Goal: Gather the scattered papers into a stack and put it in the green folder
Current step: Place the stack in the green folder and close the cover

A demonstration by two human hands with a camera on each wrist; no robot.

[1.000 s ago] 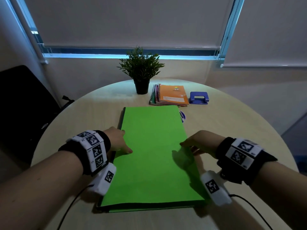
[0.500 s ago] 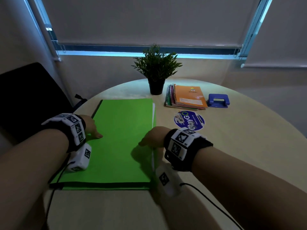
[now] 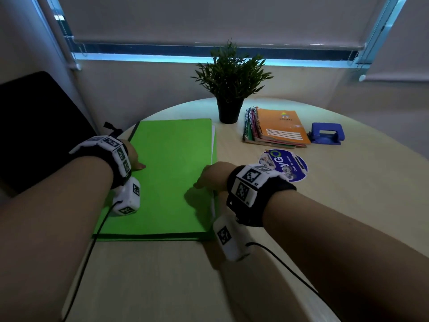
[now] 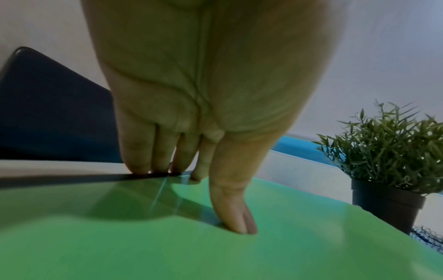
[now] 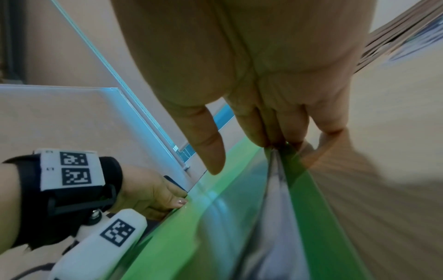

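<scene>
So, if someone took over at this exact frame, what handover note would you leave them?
Left hand: fingers straight along the spine edge of the green folder, thumb pressing on the cover.
Right hand: fingers at the open edge, thumb over the cover.
Papers: inside the closed folder, white edges peeking out on the right side.
Done: stack gathered and filed; no loose sheets visible on the table.
Left: tuck the edges in if needed, then let go.

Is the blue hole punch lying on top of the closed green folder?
No, the blue hole punch sits on the bare round table, right of the orange spiral notebook, away from the green folder.
</scene>
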